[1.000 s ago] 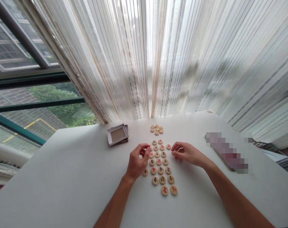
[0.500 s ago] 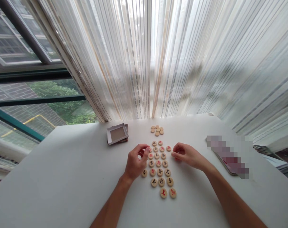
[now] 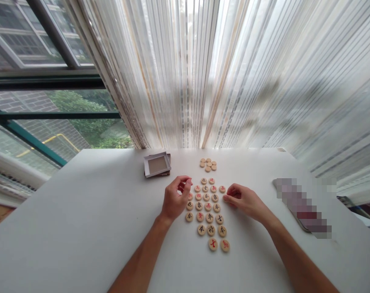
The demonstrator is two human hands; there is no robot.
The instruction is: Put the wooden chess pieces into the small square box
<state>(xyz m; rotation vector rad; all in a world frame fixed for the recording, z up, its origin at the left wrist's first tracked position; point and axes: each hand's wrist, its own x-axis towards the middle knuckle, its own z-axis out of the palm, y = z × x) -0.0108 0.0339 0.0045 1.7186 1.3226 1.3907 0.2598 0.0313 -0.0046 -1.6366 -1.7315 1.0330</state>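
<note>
A person's two bare hands flank a gathering of round, pale wooden game pieces (image 3: 210, 217) marked with red or black characters, set in uneven rows at the lower centre of the frame on a white, smooth-topped table (image 3: 81, 228). The left hand (image 3: 176, 199), left of centre, curls beside the upper left edge of the rows, its thumb tip close to the index fingertip; whether the two touch cannot be told, and no piece shows between them. The right hand (image 3: 243, 200), right of centre, bends its fingers inward, thumb and index tips slightly apart, just beside a round wooden piece with a red character (image 3: 222, 189) at the right end of the second row. Two red-marked pieces form the row nearest the bottom of the frame. Above the rows, a small cluster of round, pale wooden pieces with plain upper faces (image 3: 209, 164) lies near the table's far edge. To its left, a shallow, open, white-walled rectangular box part (image 3: 146, 167) rests askew on a dark brown one (image 3: 169, 156). A flat object with a pixelated surface (image 3: 304, 209) lies at right. Sheer white striped curtains (image 3: 179, 81) hang behind; green shrubs (image 3: 78, 110) show through a dark-framed window (image 3: 59, 116) at upper left.
</note>
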